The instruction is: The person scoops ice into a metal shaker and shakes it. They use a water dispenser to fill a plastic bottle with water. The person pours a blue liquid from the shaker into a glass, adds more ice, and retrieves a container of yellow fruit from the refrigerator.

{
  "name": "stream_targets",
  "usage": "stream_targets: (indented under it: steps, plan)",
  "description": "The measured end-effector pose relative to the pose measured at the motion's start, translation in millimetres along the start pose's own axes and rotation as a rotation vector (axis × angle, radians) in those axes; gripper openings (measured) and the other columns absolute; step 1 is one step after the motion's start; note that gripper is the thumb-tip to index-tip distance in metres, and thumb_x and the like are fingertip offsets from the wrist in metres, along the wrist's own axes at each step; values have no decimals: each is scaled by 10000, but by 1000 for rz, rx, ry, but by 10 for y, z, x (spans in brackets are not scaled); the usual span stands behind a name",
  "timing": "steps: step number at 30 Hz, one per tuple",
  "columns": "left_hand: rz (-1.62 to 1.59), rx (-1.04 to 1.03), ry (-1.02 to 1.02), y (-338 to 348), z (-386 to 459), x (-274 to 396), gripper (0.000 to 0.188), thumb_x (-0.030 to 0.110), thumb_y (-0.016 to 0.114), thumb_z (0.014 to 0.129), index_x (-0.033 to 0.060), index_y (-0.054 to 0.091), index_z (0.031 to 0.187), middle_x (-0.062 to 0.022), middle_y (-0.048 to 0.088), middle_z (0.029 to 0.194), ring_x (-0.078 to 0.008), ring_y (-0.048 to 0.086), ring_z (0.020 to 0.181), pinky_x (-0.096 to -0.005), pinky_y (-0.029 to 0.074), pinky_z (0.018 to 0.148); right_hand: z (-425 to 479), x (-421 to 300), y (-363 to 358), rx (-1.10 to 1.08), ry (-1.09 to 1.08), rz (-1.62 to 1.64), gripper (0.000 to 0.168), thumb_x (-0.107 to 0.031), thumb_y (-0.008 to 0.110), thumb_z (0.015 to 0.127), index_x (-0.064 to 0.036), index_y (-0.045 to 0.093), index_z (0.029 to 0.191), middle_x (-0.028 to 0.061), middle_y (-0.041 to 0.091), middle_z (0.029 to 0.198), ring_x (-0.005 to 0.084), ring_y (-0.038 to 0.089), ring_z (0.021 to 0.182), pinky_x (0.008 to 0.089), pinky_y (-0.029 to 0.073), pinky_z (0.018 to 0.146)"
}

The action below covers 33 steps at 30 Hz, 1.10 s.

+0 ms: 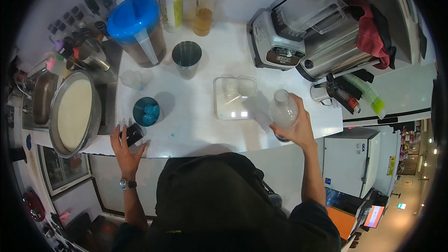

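Observation:
My right hand (297,126) grips a clear bottle (282,112) near the counter's right front, its fingers round the side. At the left front edge my left hand (127,147) has its fingers spread at a small black object (133,134); whether it grips it I cannot tell. Just behind that object a metal cup (146,111) holds several blue lumps. A larger metal tumbler (187,59) stands farther back. Between the hands lies a flat white device, likely a kitchen scale (227,110), with a small clear container (246,86) at its back right.
A steel bowl of pale liquid (75,112) sits at the left by the sink (43,98). Along the back stand a blue-lidded pitcher (138,31), a white bottle (171,7), a glass bottle of amber liquid (204,14) and a blender (278,42). A steel dispenser (336,56) is at right.

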<state>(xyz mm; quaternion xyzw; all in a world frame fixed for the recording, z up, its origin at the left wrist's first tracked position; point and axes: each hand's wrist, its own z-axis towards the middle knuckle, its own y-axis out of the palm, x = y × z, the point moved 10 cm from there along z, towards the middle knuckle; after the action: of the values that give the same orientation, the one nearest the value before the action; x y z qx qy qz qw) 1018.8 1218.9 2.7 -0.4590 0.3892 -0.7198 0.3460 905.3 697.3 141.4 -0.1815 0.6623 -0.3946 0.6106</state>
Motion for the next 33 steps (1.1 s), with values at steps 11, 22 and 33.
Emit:
stream_targets:
  steps: [11, 22, 33]
  plan:
    - [46, 109, -168, 83, -311, 108, 910, 258, 877, 809, 109, 415, 1579, -199, 408, 1593, -415, 357, 1491, -621, 270, 1227, 635, 54, -16, -356, -162, -270, 939, -344, 910, 616, -111, 471, 1413, 256, 714, 1146, 480, 686, 1050, 505, 547, 910]
    - [9, -10, -252, 60, -5, -289, 740, 51, 844, 767, 146, 585, 1453, -159, 536, 1343, -383, 558, 1259, -474, 492, 1057, 743, 71, 135, -444, -129, -294, 954, -322, 903, 588, -110, 471, 1412, 262, 709, 1151, 480, 677, 1075, 496, 537, 917]
    - [293, -41, -190, -7, 657, -500, 680, 360, 839, 831, 110, 577, 1407, -154, 606, 1293, -373, 639, 1139, -481, 539, 954, 682, 38, 205, -387, -87, -156, 963, -290, 910, 555, -78, 479, 1390, 260, 709, 1158, 480, 688, 1075, 498, 547, 925]
